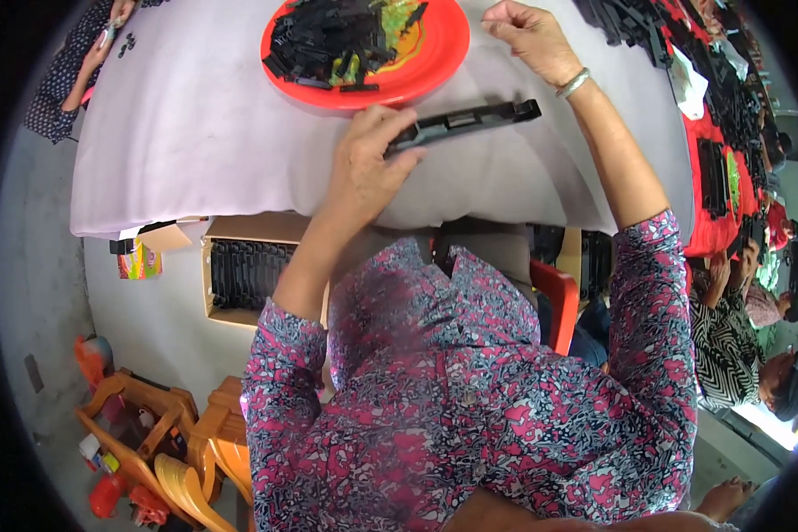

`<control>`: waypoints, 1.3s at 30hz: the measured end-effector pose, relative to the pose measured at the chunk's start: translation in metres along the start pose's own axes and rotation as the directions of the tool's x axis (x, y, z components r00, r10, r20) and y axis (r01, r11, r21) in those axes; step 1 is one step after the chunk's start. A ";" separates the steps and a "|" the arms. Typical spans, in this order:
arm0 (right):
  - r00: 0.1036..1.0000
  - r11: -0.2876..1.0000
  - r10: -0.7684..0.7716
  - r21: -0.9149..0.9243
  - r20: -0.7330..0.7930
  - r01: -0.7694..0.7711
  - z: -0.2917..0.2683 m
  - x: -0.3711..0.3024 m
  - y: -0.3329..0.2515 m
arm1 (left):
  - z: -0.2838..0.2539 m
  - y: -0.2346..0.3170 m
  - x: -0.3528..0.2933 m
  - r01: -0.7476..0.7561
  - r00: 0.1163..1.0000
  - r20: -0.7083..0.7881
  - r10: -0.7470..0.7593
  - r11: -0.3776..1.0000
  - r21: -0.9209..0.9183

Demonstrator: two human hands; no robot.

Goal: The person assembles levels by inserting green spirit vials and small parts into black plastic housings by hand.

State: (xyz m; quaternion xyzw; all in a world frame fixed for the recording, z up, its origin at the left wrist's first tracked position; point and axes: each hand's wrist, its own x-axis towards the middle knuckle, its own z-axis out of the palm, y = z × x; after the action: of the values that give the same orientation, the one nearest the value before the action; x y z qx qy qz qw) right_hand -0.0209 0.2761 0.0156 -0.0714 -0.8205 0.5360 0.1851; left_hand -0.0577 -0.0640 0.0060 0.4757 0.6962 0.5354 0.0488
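My left hand (368,160) grips one end of a long black plastic part (465,122) with slots along it. The part slants over the cloth, its free end pointing right. Off the right edge of the red plate, my right hand (533,40) is raised with fingers curled and thumb against them; whatever may be in the pinch is too small to make out. A bracelet is on that wrist. Small black plastic strips (323,40) lie heaped on the red plate (328,96), just beyond the black part.
A pale cloth (177,168) covers the table. Black pieces (625,22) are piled at the far right. Below the table edge stands a cardboard box (221,312) of black parts. A red chair (565,310) and wooden chairs (142,408) are nearby. Other people sit around.
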 end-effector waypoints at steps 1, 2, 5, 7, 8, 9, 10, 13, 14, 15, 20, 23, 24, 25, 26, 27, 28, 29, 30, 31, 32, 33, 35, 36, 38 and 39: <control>0.997 0.997 -0.070 0.022 0.015 0.069 0.018 0.012 -0.009 | -0.002 -0.001 -0.003 0.001 1.000 -0.018 -0.001 1.000 0.006; 0.995 0.995 -0.104 -0.005 0.006 0.104 0.031 0.017 -0.020 | -0.003 -0.002 -0.006 0.005 1.000 -0.006 -0.005 1.000 0.013; 0.973 0.919 -0.227 -0.324 0.032 0.225 0.044 0.036 -0.024 | 0.000 0.003 -0.005 0.007 1.000 -0.008 -0.007 1.000 0.003; 0.987 0.922 -0.099 -0.363 0.123 0.138 0.054 0.048 -0.037 | 0.000 0.002 -0.006 -0.006 1.000 -0.006 0.006 1.000 0.012; 0.985 0.876 -0.082 -0.461 0.149 0.142 0.062 0.050 -0.041 | 0.000 0.000 -0.007 -0.007 1.000 0.009 0.007 1.000 0.018; 0.983 0.820 -0.062 -0.553 0.171 0.148 0.069 0.053 -0.045 | -0.001 0.000 -0.006 -0.005 1.000 0.002 0.005 1.000 0.018; 0.983 0.807 -0.066 -0.571 0.169 0.152 0.074 0.057 -0.044 | -0.002 0.000 -0.005 -0.015 1.000 0.023 0.014 0.999 0.031; 0.974 0.834 -0.027 -0.532 0.227 0.147 0.085 0.059 -0.055 | -0.004 -0.001 -0.004 -0.018 0.999 0.048 0.016 0.999 0.035; 0.972 0.834 -0.025 -0.531 0.233 0.148 0.088 0.058 -0.055 | -0.005 -0.001 -0.004 -0.018 0.998 0.059 0.016 1.000 0.026; 0.971 0.838 -0.027 -0.525 0.236 0.151 0.090 0.058 -0.053 | -0.005 0.000 -0.003 -0.014 0.998 0.058 0.013 1.000 0.025; 0.983 0.803 -0.096 -0.572 0.155 0.168 0.102 0.063 -0.044 | -0.006 0.003 -0.001 0.022 0.995 0.098 -0.022 1.000 -0.001; 0.978 0.677 -0.161 -0.707 0.132 0.207 0.113 0.066 -0.071 | -0.006 0.003 -0.002 0.023 0.995 0.098 -0.024 1.000 0.018; 0.994 0.746 -0.057 -0.657 0.093 0.104 0.114 0.066 -0.079 | -0.006 0.003 -0.002 0.025 0.995 0.098 -0.027 1.000 0.019; 0.997 0.800 0.051 -0.600 0.061 -0.004 0.116 0.066 -0.083 | -0.006 0.002 -0.003 0.021 0.995 0.093 -0.023 1.000 0.020; 0.997 0.801 0.052 -0.599 0.063 -0.004 0.119 0.066 -0.083 | -0.006 0.002 -0.004 0.018 0.996 0.086 -0.020 1.000 0.021; 0.999 0.741 0.029 -0.672 0.025 -0.005 0.121 0.064 -0.082 | -0.005 0.003 -0.003 0.018 0.996 0.090 -0.020 1.000 0.018; 1.000 0.674 0.002 -0.738 -0.011 -0.010 0.123 0.063 -0.081 | -0.006 0.003 -0.003 0.018 0.996 0.092 -0.019 1.000 0.017; 1.000 0.674 0.008 -0.739 -0.012 -0.014 0.126 0.064 -0.081 | -0.006 0.003 -0.003 0.019 0.995 0.093 -0.020 1.000 0.015; 0.997 0.657 0.050 -0.750 -0.055 -0.074 0.129 0.066 -0.085 | -0.006 0.004 -0.004 0.017 0.995 0.096 -0.018 1.000 0.013; 0.991 0.638 0.092 -0.758 -0.098 -0.134 0.131 0.065 -0.087 | -0.007 0.004 -0.005 0.019 0.995 0.094 -0.021 1.000 0.019; 0.990 0.637 0.094 -0.758 -0.101 -0.138 0.131 0.063 -0.083 | -0.006 0.005 -0.006 0.022 0.995 0.093 -0.024 0.999 0.025; 0.995 0.653 0.006 -0.752 -0.104 -0.083 0.130 0.063 -0.077 | -0.006 0.004 -0.005 0.020 0.995 0.098 -0.022 1.000 0.023; 0.990 0.663 -0.078 -0.748 -0.118 -0.037 0.123 0.071 -0.068 | -0.004 0.004 -0.002 -0.005 0.995 0.099 0.004 1.000 0.008; 0.998 0.658 0.038 -0.750 -0.047 -0.061 0.120 0.075 -0.071 | -0.004 0.004 -0.003 -0.001 0.994 0.105 0.001 1.000 0.003; 0.986 0.647 0.168 -0.755 0.013 -0.101 0.107 0.074 -0.075 | -0.003 0.001 -0.002 0.010 0.994 0.104 -0.010 1.000 0.005; 0.978 0.723 0.203 -0.679 0.039 -0.123 0.107 0.066 -0.095 | -0.003 -0.004 -0.004 0.029 0.994 0.110 -0.028 1.000 -0.008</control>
State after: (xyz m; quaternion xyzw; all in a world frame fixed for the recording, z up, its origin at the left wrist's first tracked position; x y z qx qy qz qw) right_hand -0.1140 0.1664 0.0786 -0.1757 -0.9580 0.2206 0.0530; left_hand -0.0598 -0.0688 0.0030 0.4943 0.6966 0.5110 0.0968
